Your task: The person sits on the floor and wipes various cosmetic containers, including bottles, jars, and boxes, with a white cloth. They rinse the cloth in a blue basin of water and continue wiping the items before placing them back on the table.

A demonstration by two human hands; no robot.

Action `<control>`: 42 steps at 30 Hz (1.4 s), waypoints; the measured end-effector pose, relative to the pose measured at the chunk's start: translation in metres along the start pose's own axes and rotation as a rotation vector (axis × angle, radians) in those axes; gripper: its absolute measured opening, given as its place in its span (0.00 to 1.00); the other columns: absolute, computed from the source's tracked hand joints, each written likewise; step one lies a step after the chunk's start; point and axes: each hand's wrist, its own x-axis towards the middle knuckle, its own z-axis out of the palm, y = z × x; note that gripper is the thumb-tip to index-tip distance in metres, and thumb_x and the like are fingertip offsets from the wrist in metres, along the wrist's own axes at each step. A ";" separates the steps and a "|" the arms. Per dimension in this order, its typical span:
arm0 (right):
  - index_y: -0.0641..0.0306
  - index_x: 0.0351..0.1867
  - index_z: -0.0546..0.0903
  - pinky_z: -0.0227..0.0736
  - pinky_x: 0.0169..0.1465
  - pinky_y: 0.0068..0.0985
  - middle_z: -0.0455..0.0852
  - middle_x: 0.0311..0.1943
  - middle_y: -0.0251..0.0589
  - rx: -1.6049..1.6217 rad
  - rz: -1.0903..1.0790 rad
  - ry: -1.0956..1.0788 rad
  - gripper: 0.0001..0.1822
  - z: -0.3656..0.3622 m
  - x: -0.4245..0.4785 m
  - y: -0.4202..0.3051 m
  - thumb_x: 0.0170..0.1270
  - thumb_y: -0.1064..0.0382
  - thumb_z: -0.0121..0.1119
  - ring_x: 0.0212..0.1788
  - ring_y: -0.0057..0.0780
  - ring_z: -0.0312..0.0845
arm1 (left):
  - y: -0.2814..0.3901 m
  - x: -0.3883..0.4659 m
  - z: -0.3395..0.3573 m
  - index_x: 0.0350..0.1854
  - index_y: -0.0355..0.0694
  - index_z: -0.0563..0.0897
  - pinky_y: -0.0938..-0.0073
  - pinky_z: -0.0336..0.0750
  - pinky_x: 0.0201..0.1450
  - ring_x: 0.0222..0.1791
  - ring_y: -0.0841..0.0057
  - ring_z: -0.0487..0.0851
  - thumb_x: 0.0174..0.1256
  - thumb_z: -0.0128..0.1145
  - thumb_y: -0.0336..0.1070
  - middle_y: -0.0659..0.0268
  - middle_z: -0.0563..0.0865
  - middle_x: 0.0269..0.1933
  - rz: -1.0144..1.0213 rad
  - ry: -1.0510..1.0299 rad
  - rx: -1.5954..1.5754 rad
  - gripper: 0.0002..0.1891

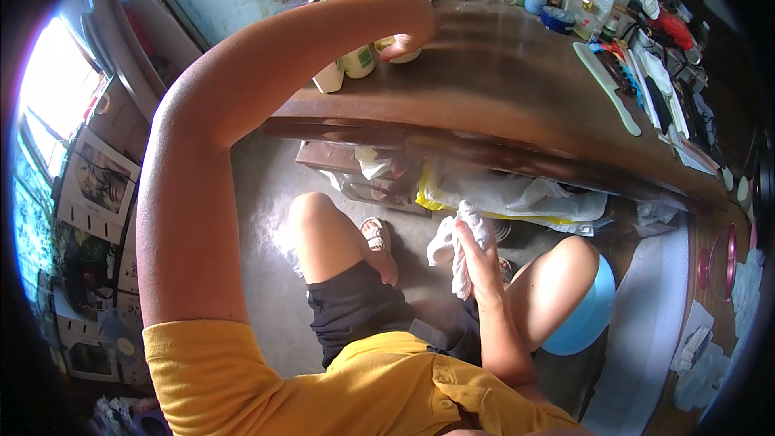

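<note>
My left arm reaches over the edge of a brown wooden table (496, 66). At its end, my left hand (416, 31) curls over a small white jar (408, 59) standing on the tabletop; the wrist hides much of this grip. Beside the jar, a rounded white bottle with a green label (359, 63) and a cream-coloured bottle (329, 77) stand close together. Low between my knees, my right hand (482, 257) grips a crumpled white cloth (445, 245), whose ends hang out on both sides of the fingers.
Bottles, tubes and a blue round tin (557, 19) crowd the table's back right. Combs and a long pale-green flat tool (605, 88) lie along the right. A light-blue basin (584, 321) sits beside my right knee. Plastic bags (514, 197) and a drawer box (351, 163) are under the table.
</note>
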 end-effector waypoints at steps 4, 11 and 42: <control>0.61 0.54 0.72 0.68 0.27 0.12 0.80 0.35 0.31 -0.011 -0.013 -0.034 0.17 -0.001 -0.003 -0.006 0.68 0.61 0.61 0.26 0.11 0.72 | -0.005 0.016 0.011 0.41 0.38 0.89 0.61 0.80 0.48 0.48 0.61 0.85 0.35 0.80 0.41 0.58 0.88 0.47 -0.019 -0.104 0.051 0.25; 0.62 0.53 0.72 0.68 0.28 0.13 0.81 0.33 0.32 0.003 0.016 -0.034 0.17 -0.006 -0.003 -0.003 0.68 0.60 0.62 0.27 0.12 0.72 | -0.011 0.013 0.028 0.53 0.41 0.82 0.60 0.79 0.50 0.55 0.63 0.81 0.28 0.80 0.44 0.61 0.83 0.52 -0.165 -0.014 0.046 0.40; 0.61 0.61 0.65 0.75 0.39 0.19 0.77 0.47 0.40 0.343 0.128 -0.008 0.27 -0.029 -0.002 -0.024 0.69 0.48 0.57 0.39 0.22 0.77 | 0.018 0.144 -0.120 0.59 0.27 0.70 0.65 0.75 0.56 0.54 0.60 0.80 0.36 0.70 0.69 0.48 0.79 0.53 -0.317 1.004 -1.240 0.54</control>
